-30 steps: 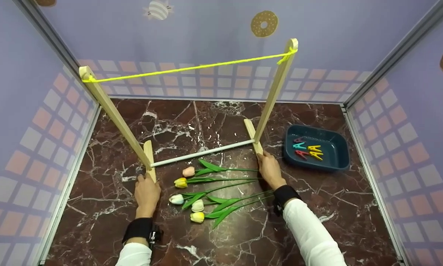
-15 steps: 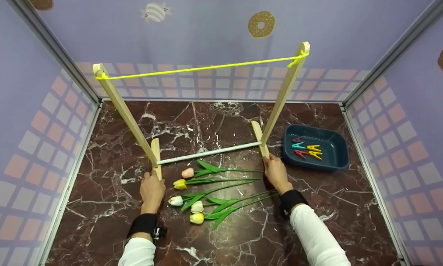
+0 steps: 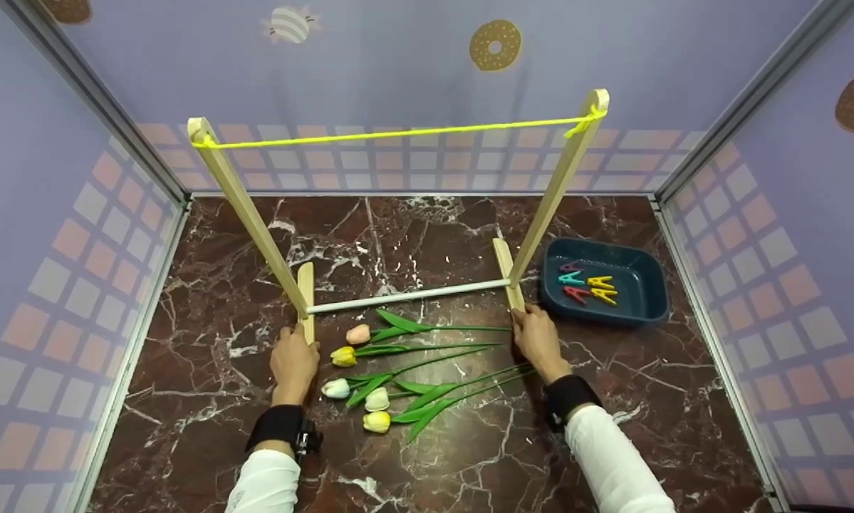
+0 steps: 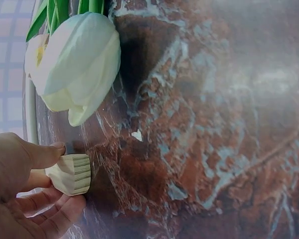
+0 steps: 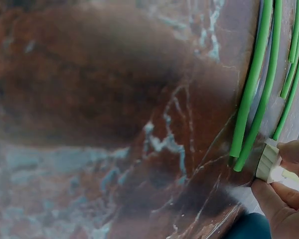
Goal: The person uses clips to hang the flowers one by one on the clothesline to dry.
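Note:
A wooden stand has two upright posts, the left post and the right post. Yellow string is tied taut between their tops, and a white rod joins them low down. My left hand grips the near end of the left foot, thumb on one side and fingers on the other. On the other side, my right hand pinches the end of the right foot. Between my hands lie several tulips, including a pink tulip and a white tulip, stems pointing right.
A dark blue tub stands right of the stand, close to my right hand. Several clothespins lie in it, among them a cyan clothespin. Purple panels surround the marbled surface at the back and both sides.
The stand has slid to the right with both hands on its feet. It has also turned a little, its right side coming nearer. The tulips and tub stay in place.

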Available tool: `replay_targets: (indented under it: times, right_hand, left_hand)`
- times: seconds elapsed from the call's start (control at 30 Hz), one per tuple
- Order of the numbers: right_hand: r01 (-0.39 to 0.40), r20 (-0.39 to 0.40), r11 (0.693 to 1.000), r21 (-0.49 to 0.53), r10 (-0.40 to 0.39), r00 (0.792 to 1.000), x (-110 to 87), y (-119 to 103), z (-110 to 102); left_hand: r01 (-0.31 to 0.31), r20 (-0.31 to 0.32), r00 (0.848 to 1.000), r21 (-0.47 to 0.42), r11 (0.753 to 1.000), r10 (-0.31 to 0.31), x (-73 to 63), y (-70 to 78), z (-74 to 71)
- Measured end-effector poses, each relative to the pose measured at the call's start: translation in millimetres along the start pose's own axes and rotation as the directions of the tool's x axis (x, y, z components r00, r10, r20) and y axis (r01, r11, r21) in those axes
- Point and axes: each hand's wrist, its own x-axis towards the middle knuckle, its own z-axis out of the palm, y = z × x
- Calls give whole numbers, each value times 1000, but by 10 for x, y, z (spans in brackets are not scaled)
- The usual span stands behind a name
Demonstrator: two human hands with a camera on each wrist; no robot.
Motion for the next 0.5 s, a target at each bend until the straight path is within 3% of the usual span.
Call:
replay_targets:
  times: [0.2,0.5]
  right_hand:
    - [-36,22,999,39,36,999,-63,17,-14]
    - [-56,16,998,21,56,998,-183,48,-58]
  left_hand:
    - [33,27,999,3,999,-33,55,28,10]
    - [33,20,999,15,999,-33,100,80,56]
